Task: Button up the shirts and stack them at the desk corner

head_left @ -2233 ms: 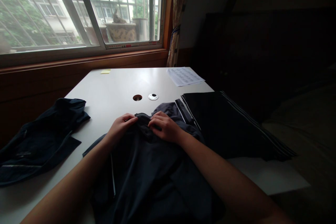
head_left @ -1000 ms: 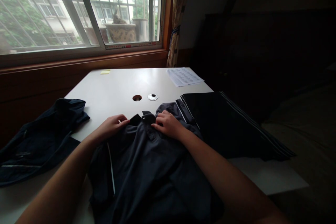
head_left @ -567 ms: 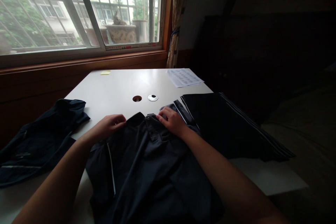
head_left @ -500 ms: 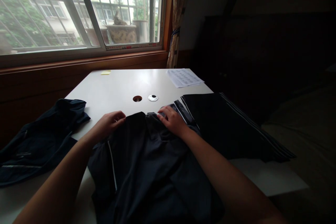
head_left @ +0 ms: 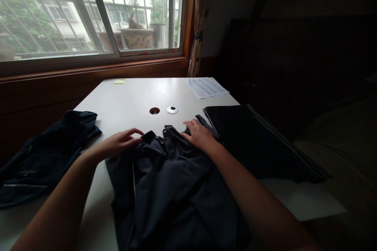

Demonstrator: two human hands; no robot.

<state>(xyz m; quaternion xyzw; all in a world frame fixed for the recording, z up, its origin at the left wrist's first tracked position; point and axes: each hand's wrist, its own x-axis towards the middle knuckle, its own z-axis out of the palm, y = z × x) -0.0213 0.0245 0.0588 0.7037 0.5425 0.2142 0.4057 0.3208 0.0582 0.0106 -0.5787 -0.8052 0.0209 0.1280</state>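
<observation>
A dark navy garment (head_left: 182,188), wrinkled and with thin white piping down its left side, lies spread over the front of the table. Its top edge has an opening with small shiny rings or snaps beside it. My left hand (head_left: 125,141) pinches the garment's top left corner between thumb and fingers. At the top right, my right hand (head_left: 200,135) has its fingers closed over the edge, the fabric partly hidden beneath them. Beside my right forearm is a flat dark garment (head_left: 250,137) with white stripes along its edge.
Another dark blue garment (head_left: 47,157) lies crumpled at the left of the white table (head_left: 129,102). Printed sheets (head_left: 207,87) and a yellow note (head_left: 119,81) are at the back. A round hole (head_left: 154,111) and a silver grommet (head_left: 172,110) sit mid-table. Behind is a barred window (head_left: 132,11).
My left hand has shifted slightly down and right, and the top left flap has dropped, exposing the small rings. My right hand has moved slightly right along the edge.
</observation>
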